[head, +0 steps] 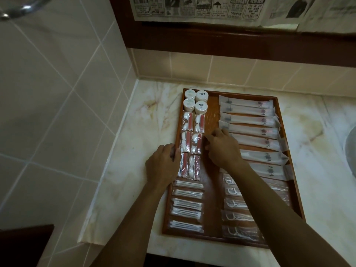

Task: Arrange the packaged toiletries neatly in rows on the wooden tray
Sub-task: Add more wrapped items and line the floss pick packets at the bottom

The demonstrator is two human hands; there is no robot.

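A wooden tray [212, 105] lies on a marble counter and holds packaged toiletries in two columns. On the left run several round white soaps [201, 107], clear packs with red sticks [196, 143] and cotton-swab packs [187, 204]. On the right lie long white sachets [250, 130] and floss-pick packs [237, 216]. My left hand [162, 162] rests at the tray's left rim, fingers curled against the red-stick packs. My right hand [221, 149] sits over the tray's middle, fingertips touching the right side of a red-stick pack.
The marble counter [134, 151] meets a tiled wall on the left and behind. A dark wooden frame with newspaper [212, 8] hangs above. A basin edge [351, 147] shows at the far right. The counter's front edge lies just below the tray.
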